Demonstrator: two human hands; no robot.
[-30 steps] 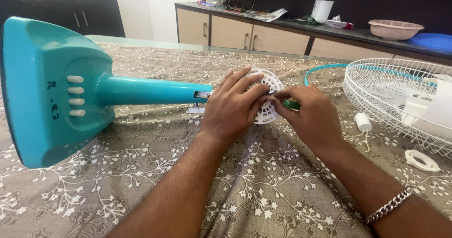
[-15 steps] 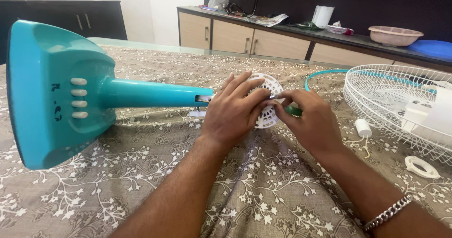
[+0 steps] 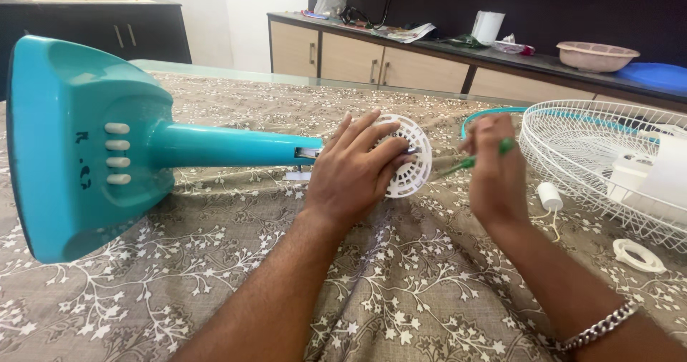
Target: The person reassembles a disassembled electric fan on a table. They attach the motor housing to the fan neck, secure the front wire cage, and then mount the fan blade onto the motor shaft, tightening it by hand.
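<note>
Nearby, wire guard (image 3: 608,162), white ring (image 3: 639,255), capacitor (image 3: 549,196)

Near cloth (image 3: 401,290) between our arms: open to us. Left blocked by fan base (image 3: 79,147); right by wire guard (image 3: 608,154).
</note>
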